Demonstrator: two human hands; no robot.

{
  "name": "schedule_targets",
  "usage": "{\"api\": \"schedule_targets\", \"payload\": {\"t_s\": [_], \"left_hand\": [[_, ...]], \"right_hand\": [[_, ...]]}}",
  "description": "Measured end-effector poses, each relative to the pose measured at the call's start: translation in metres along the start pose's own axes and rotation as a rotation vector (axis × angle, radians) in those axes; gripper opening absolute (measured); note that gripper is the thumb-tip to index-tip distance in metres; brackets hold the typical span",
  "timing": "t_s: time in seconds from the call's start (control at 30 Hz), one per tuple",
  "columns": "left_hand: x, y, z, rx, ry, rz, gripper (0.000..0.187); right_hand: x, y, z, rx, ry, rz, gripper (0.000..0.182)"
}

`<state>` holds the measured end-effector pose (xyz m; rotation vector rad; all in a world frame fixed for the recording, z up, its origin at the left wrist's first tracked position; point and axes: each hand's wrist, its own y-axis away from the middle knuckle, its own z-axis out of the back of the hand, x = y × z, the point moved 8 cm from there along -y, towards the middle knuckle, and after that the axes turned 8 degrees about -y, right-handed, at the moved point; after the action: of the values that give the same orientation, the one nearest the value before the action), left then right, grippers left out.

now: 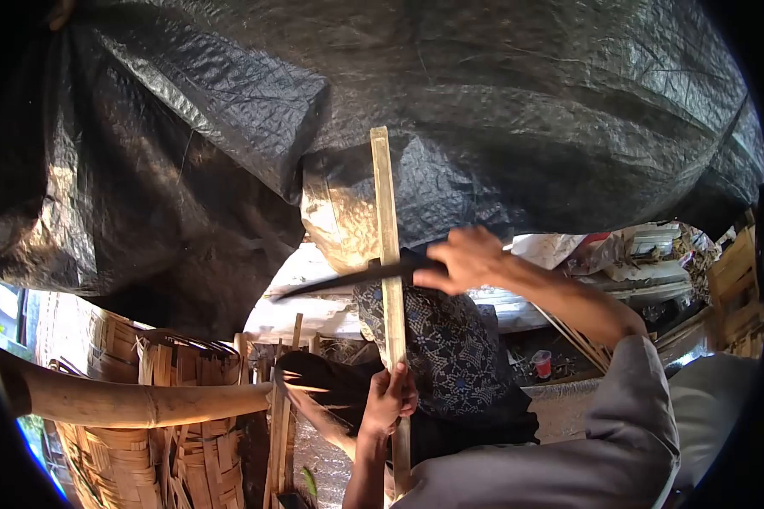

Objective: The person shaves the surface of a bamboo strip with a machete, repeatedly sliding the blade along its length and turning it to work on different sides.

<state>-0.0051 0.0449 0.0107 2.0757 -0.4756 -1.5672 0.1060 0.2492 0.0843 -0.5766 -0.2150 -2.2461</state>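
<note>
A long, pale bamboo strip (pixel 386 212) stands nearly upright in front of me. Around its lower part, my left hand (pixel 388 402) is closed, thumb lying along the strip. My right hand (pixel 465 260) grips the handle of a dark, long-bladed knife (pixel 335 281). The blade points left and crosses the strip at about mid-height, slightly blurred. Behind the strip, a dark cloth with a pale floral pattern (pixel 463 356) hangs in folds. The strip's lower end runs down beside my grey-clad leg (pixel 535 475).
Black plastic sheeting (pixel 518 110) hangs low across the top. A thick bamboo pole (pixel 153 405) juts in from the left, before woven bamboo baskets (pixel 204 373). Thin upright slats (pixel 278 441) stand near my left forearm. A plastic cup (pixel 542 364) with red contents sits at right.
</note>
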Motion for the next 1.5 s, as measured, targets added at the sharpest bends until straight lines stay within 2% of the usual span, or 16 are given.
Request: {"api": "schedule_targets", "payload": {"t_s": [0.1,0.17,0.2,0.47,0.6,0.77,0.9,0.93,1.03,1.1,1.17,1.23,1.3,1.37,1.43,1.5], "left_hand": [[-0.001,-0.003,-0.004,0.012,-0.008,0.003,0.037],[-0.004,-0.005,-0.005,0.012,-0.028,-0.02,0.037],[-0.007,-0.005,-0.005,0.017,-0.057,-0.05,0.037],[0.0,0.0,-0.003,0.008,-0.078,-0.077,0.036],[0.003,0.004,-0.003,0.009,-0.056,-0.047,0.036],[0.003,0.0,-0.003,0.004,-0.03,-0.005,0.034],[0.005,-0.001,-0.003,0.011,-0.039,0.008,0.034],[0.006,0.0,-0.004,0.014,-0.024,0.01,0.034],[0.005,-0.001,-0.003,-0.008,-0.022,0.012,0.037],[0.004,-0.001,-0.003,0.013,-0.036,-0.005,0.036],[0.007,0.0,-0.004,0.03,-0.035,-0.01,0.035],[0.007,0.0,-0.001,0.008,-0.044,-0.016,0.035],[0.01,0.001,0.0,0.012,-0.041,-0.015,0.035],[0.009,0.001,0.0,-0.001,-0.019,0.003,0.037],[0.008,0.0,0.001,0.013,-0.03,-0.015,0.037],[0.009,0.001,0.001,0.022,-0.033,-0.027,0.037]], "right_hand": [[0.032,0.018,-0.021,0.047,0.186,0.211,0.067],[0.012,0.01,-0.022,0.122,0.033,0.018,0.066],[0.008,0.009,-0.02,-0.102,0.048,0.158,0.067],[0.04,0.025,-0.032,-0.015,0.169,0.242,0.065],[-0.016,-0.01,-0.004,-0.037,-0.062,-0.168,0.064],[0.028,0.017,-0.026,0.099,0.139,0.166,0.065],[0.009,0.008,-0.026,0.036,-0.005,0.041,0.062],[0.008,0.009,-0.011,-0.158,0.036,0.065,0.061],[0.013,0.011,-0.024,0.029,-0.022,0.02,0.07],[0.034,0.024,-0.022,-0.086,0.149,0.232,0.068],[0.025,0.019,-0.029,0.08,0.09,0.094,0.068],[0.01,0.01,-0.013,-0.015,-0.044,-0.059,0.064],[-0.005,0.003,-0.016,-0.241,-0.073,0.019,0.065],[0.009,0.011,-0.024,0.033,-0.089,-0.04,0.067],[0.032,0.022,-0.028,-0.005,0.098,0.153,0.067],[0.027,0.02,-0.031,0.035,0.061,0.111,0.066]]}}
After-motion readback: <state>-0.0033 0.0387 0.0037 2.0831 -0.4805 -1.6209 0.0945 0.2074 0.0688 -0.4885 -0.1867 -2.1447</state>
